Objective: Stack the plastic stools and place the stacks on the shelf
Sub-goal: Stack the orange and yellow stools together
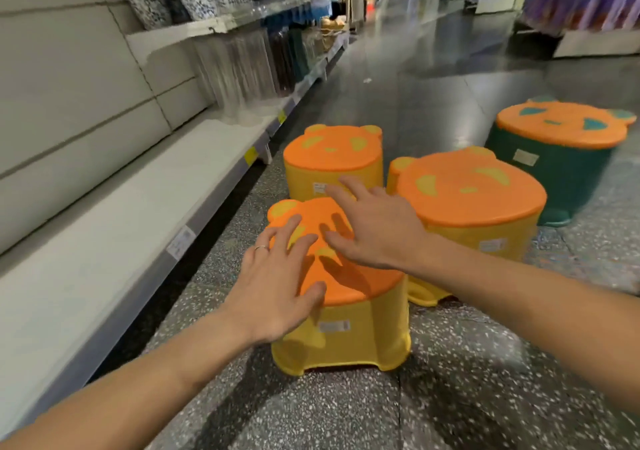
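Observation:
Three yellow stools with orange bear-face tops stand on the speckled floor: the nearest stool (pixel 349 332), a far one (pixel 332 158) behind it, and a third (pixel 471 200) to the right. A dark green stool (pixel 554 158) with an orange top stands further right. My left hand (pixel 277 287) hovers flat over the nearest stool's top at its left edge, fingers spread. My right hand (pixel 374 224) is above the same top's far side, fingers spread, holding nothing. The low white shelf (pixel 104 235) runs along the left.
Packaged goods hang and stand on the upper shelves (pixel 235 51) at back left. Price tags (pixel 180 241) line the shelf's front edge. The aisle floor (pixel 433 68) stretches ahead, with more displays (pixel 581 2) at far right.

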`<state>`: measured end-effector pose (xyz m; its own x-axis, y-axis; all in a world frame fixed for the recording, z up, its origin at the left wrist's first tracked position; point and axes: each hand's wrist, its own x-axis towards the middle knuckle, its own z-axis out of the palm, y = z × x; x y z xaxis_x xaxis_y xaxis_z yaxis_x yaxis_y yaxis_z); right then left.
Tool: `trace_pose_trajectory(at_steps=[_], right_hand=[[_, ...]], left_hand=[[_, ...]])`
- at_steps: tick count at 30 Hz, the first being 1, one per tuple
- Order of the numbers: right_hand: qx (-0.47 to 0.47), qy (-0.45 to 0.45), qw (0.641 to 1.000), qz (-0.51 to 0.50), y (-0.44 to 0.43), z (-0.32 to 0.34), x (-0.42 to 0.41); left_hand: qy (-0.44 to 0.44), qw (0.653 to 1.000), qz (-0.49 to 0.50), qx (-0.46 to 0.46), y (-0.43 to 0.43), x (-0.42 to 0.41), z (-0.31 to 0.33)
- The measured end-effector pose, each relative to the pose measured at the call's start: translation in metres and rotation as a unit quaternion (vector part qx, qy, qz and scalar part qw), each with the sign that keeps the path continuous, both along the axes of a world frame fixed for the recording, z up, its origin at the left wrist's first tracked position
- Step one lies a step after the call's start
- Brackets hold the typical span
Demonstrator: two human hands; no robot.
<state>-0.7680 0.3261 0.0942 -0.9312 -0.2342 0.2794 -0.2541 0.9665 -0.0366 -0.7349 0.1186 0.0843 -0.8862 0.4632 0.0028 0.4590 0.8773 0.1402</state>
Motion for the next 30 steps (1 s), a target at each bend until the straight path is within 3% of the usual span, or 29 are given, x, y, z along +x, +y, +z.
trace_pose_trajectory(at_steps=[5,8,12,22,30], right_hand=[[-0.047,-0.021,0.995,-0.086,0.002,-0.037,-0.026],[-0.013,-0.022,0.997,-0.079,0.005,-0.048,-0.027],[-0.04,-0.075,0.995,-0.052,0.018,-0.063,-0.013],[-0.086,-0.127,0.988,-0.025,0.024,-0.067,-0.008],[-0.031,-0.216,0.976,-0.007,0.03,-0.05,-0.013]], left_hand=[[-0.003,0.996,-0.008,-0.089,0.022,-0.024,0.008],[-0.015,0.978,-0.057,-0.199,0.017,-0.034,0.02],[-0.025,0.959,-0.12,-0.255,0.013,-0.045,0.021],[-0.027,0.99,-0.131,-0.036,0.01,-0.072,-0.035],[-0.013,0.993,-0.114,0.006,0.013,-0.078,-0.051]])
